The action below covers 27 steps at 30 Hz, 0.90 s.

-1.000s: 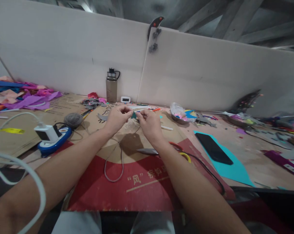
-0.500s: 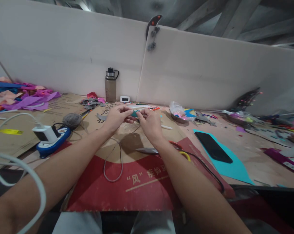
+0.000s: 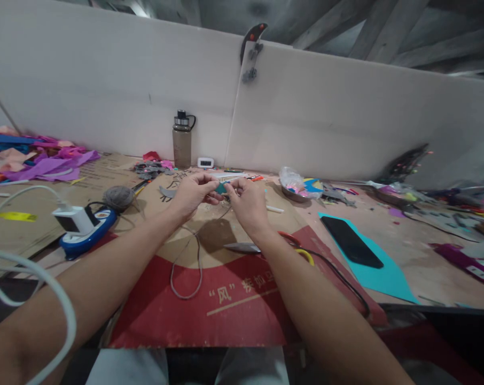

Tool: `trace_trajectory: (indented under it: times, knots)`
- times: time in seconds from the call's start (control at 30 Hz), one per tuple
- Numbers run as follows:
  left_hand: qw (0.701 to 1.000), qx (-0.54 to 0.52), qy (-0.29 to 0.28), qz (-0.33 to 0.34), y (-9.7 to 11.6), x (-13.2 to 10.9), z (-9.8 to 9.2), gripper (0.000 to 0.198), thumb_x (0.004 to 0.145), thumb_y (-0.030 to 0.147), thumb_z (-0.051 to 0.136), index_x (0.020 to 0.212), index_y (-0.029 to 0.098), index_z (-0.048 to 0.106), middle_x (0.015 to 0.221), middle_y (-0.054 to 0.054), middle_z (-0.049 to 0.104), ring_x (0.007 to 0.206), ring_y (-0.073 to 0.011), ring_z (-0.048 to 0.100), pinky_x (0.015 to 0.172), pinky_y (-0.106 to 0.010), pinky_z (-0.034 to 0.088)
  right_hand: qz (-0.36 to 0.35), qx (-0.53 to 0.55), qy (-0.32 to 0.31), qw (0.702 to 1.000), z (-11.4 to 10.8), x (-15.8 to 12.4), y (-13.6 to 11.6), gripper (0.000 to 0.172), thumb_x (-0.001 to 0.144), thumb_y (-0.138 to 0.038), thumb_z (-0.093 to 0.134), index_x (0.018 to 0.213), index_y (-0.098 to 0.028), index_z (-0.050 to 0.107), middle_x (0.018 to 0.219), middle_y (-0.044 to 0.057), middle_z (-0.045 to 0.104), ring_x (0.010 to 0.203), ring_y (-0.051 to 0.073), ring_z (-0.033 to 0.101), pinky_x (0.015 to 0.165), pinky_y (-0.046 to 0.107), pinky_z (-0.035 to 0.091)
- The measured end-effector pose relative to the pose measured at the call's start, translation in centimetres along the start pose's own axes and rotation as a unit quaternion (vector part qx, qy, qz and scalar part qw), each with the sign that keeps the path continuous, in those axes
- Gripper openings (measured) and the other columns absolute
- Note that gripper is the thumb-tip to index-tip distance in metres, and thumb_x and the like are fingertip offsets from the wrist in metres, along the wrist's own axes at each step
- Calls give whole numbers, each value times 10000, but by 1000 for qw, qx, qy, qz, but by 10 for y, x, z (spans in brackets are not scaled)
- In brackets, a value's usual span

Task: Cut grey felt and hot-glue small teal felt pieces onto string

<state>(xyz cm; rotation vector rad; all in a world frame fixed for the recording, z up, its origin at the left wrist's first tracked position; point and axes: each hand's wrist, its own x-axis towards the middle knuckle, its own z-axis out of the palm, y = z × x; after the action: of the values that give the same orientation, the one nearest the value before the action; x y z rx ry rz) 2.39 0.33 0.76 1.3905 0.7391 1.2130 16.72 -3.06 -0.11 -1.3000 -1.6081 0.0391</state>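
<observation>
Between my two hands, above the cardboard, is a small teal piece (image 3: 220, 188), perhaps felt or foam. My left hand (image 3: 196, 193) pinches its left side between thumb and fingers. The fingertips of my right hand (image 3: 245, 202) close on its right side. A grey yarn strand (image 3: 201, 267) loops over the cardboard (image 3: 194, 315) below, and its upper end runs up near my hands. Scissors (image 3: 244, 247) with red and yellow handles lie partly hidden under my right forearm. A grey cut-out shape (image 3: 168, 192) lies left of my left hand.
A grey yarn ball (image 3: 118, 198) sits beside a blue power strip (image 3: 87, 235) at left. Behind stand a bottle (image 3: 182, 141) and a small white clock (image 3: 205, 163). At right, a black phone (image 3: 351, 241) rests on a turquoise sheet (image 3: 390, 280). A bowl (image 3: 295, 195) holds small items.
Both hands stay in nearly the same place, still gripping the teal piece, which shows at a slightly different angle. Nothing else has visibly moved.
</observation>
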Motion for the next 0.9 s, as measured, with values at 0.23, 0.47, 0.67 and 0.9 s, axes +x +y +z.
trace_trajectory:
  times: [0.23, 0.47, 0.67, 0.9]
  knots:
    - [1000, 5, -5, -13, 3, -1, 0, 107, 745, 206, 645, 775, 141, 566, 548, 11, 603, 473, -116, 621, 434, -186, 475, -19, -21, 10, 1000, 0, -1, 1, 208, 861, -337, 531, 770, -183, 637, 781, 43, 659, 717, 153, 558, 679, 275, 384]
    - [999, 30, -25, -9, 5, 0, -2, 91, 756, 203, 635, 753, 134, 575, 472, -8, 590, 411, -99, 577, 358, -150, 346, -20, -23, 8, 1000, 0, -1, 1, 202, 862, -324, 525, 767, -186, 637, 782, 44, 659, 725, 156, 563, 694, 283, 391]
    - [999, 17, -33, -5, 5, 1, -1, 76, 776, 168, 613, 736, 125, 567, 513, -12, 601, 443, -95, 590, 403, -157, 406, -25, -32, 8, 999, 0, -1, 1, 202, 863, -329, 526, 765, -186, 630, 789, 46, 658, 729, 158, 565, 692, 285, 393]
    - [1000, -16, -6, -18, 5, 1, 0, 86, 758, 133, 634, 766, 126, 548, 636, -16, 644, 544, -113, 648, 550, -217, 526, -36, -60, 12, 997, 0, -2, 1, 187, 865, -321, 531, 769, -192, 627, 794, 45, 659, 730, 161, 556, 681, 284, 375]
